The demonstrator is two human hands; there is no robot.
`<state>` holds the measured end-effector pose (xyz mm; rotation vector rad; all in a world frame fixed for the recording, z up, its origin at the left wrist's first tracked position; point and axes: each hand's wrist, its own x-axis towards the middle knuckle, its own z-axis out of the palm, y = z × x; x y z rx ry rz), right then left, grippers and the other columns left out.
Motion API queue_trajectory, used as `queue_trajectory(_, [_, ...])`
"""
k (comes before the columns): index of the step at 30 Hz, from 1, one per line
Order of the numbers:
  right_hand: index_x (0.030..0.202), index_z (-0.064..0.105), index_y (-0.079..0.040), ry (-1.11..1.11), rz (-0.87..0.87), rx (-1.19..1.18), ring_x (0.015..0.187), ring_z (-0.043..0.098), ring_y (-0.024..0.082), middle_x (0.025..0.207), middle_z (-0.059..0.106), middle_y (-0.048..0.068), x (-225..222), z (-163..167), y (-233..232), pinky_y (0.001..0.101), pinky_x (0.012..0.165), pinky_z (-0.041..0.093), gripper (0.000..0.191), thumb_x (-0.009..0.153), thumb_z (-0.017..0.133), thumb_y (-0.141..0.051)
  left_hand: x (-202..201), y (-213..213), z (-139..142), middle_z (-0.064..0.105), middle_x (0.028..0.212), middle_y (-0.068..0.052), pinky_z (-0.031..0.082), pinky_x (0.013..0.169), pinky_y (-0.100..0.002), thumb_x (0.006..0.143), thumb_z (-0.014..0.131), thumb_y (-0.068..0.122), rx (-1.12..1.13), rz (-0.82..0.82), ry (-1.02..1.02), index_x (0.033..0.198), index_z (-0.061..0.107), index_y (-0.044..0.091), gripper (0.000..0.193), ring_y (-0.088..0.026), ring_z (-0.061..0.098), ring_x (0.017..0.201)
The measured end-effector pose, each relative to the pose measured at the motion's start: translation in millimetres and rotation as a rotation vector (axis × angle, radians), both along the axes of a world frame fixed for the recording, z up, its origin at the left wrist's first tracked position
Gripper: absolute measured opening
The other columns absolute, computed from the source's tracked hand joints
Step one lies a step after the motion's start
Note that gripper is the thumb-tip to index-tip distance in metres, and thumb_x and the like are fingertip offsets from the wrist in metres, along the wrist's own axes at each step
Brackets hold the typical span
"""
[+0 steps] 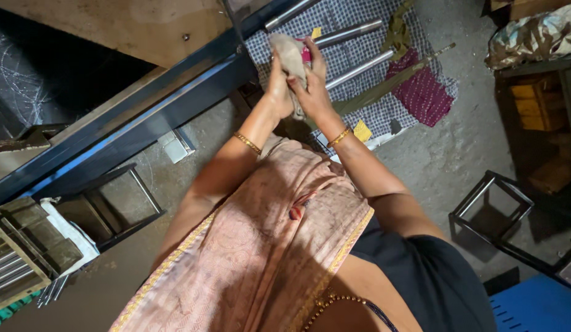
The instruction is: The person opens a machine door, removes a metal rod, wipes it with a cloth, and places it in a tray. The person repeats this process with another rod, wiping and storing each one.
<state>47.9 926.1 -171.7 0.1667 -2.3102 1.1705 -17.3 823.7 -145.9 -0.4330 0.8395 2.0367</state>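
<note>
My left hand (278,85) and my right hand (312,92) are raised together over the floor, both closed around a crumpled beige rag (289,54). A small pink object (306,54) shows between the rag and the right fingers; what it is I cannot tell. Both wrists wear gold bangles. Below the hands lies a blue-and-white checked cloth (350,58) with three shiny metal rods on it, among them one at the middle (349,34) and one lower (359,69). A pink sari drape covers my front.
A dark blue steel beam (132,126) runs diagonally at left. A magenta cloth (424,92) and a broom (390,86) lie on the checked cloth. Black metal stool frames stand at left (113,206) and right (491,209). A blue crate (537,304) sits bottom right.
</note>
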Motion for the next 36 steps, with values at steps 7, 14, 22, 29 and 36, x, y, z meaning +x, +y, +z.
queue_trajectory(7, [0.113, 0.071, 0.002, -0.262, -0.190, -0.188, 0.107, 0.062, 0.034, 0.113, 0.068, 0.022, -3.0, -13.4, 33.1, 0.0478, 0.094, 0.049, 0.048, 0.113, 0.041, -0.036, 13.4, 32.1, -0.8, 0.018, 0.166, -0.020, 0.021, 0.123, -0.054, 0.081, 0.016, 0.093, -0.225, -0.432, 0.333, 0.162, 0.015, 0.008, 0.117, -0.032, 0.017, 0.155])
queue_trajectory(14, [0.084, 0.062, 0.010, -0.528, -0.337, -0.351, 0.057, 0.049, 0.032, 0.061, 0.052, 0.018, -29.0, -22.1, 67.1, 0.0477, 0.054, 0.040, 0.059, 0.114, 0.045, -0.037, 14.2, 30.1, -22.1, 0.026, 0.163, -0.033, 0.027, 0.121, -0.042, 0.109, 0.032, 0.069, -0.484, -0.790, 1.118, 0.161, 0.015, -0.003, 0.090, -0.041, 0.029, 0.150])
queue_trajectory(22, [0.126, 0.063, 0.002, -0.636, -0.515, 0.074, 0.117, 0.056, 0.038, 0.129, 0.060, 0.023, -37.9, -20.6, 91.2, 0.0498, 0.100, 0.047, 0.056, 0.109, 0.047, -0.049, -33.4, 0.5, -23.6, 0.069, 0.127, -0.015, 0.052, 0.098, -0.045, 0.096, 0.068, 0.032, -0.996, -0.737, 1.106, 0.129, 0.065, 0.006, 0.043, -0.033, 0.067, 0.114])
queue_trajectory(29, [0.152, 0.042, 0.002, -0.848, -0.333, 0.586, 0.153, 0.014, 0.049, 0.162, 0.035, 0.022, -34.1, -52.2, 51.3, 0.0712, 0.117, 0.010, 0.082, 0.099, 0.048, -0.061, -61.2, 2.2, -53.7, 0.055, 0.143, -0.017, 0.045, 0.104, -0.051, 0.099, 0.058, 0.008, -1.465, -0.772, 1.372, 0.138, 0.059, 0.009, 0.038, -0.042, 0.057, 0.123])
queue_trajectory(36, [0.154, 0.038, -0.001, -1.025, -0.243, 0.671, 0.151, 0.015, 0.050, 0.164, 0.028, 0.022, -49.6, -55.5, 58.6, 0.0702, 0.117, 0.009, 0.080, 0.100, 0.044, -0.060, -76.9, 12.1, -65.2, 0.062, 0.127, -0.017, 0.048, 0.096, -0.046, 0.081, 0.061, 0.010, -1.608, -0.806, 1.597, 0.113, 0.066, 0.006, 0.033, -0.038, 0.060, 0.114])
